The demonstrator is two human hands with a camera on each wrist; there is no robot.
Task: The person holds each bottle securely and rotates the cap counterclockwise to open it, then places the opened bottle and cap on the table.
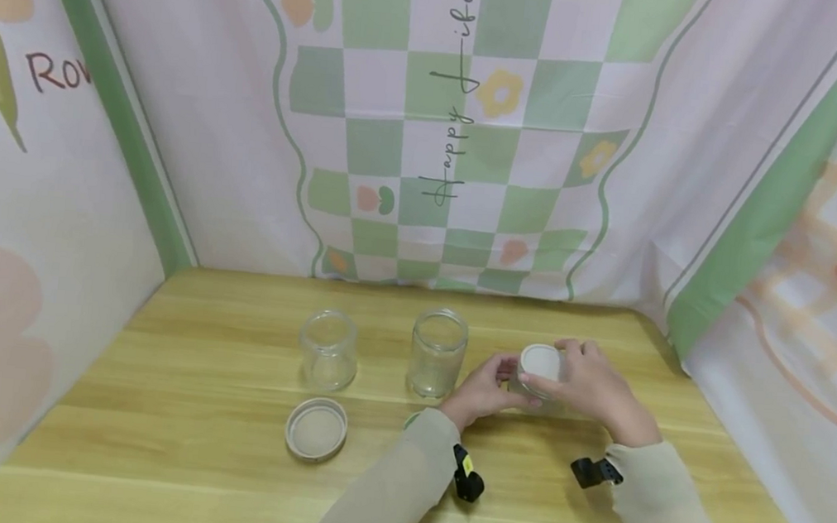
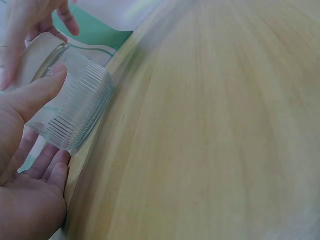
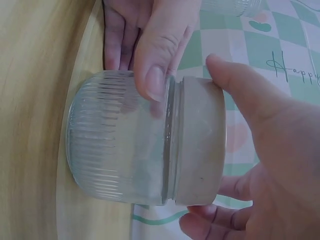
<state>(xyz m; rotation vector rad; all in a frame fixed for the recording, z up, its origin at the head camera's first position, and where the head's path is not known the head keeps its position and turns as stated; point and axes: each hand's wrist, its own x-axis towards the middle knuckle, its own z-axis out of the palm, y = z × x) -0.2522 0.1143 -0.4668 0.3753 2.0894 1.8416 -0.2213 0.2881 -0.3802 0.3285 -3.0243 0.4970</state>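
A ribbed glass jar [image 3: 115, 135] stands on the table at the right, with a pale beige lid [image 1: 540, 361] seated on its mouth. My left hand [image 1: 485, 390] holds the jar around its side, the thumb lying along the glass near the neck. From the other side, my right hand [image 1: 598, 385] grips the lid, thumb on one edge and fingers on the opposite one, as the right wrist view shows. In the head view the hands hide most of the jar's body.
Two uncovered glass jars stand to the left: a taller one [image 1: 437, 359] beside my left hand and a rounder one [image 1: 329, 353] farther off. In front of the round jar lies a loose beige lid [image 1: 317, 429]. A green edge [image 1: 412, 419] peeks out beside my left sleeve. Patterned cloth hangs behind the table.
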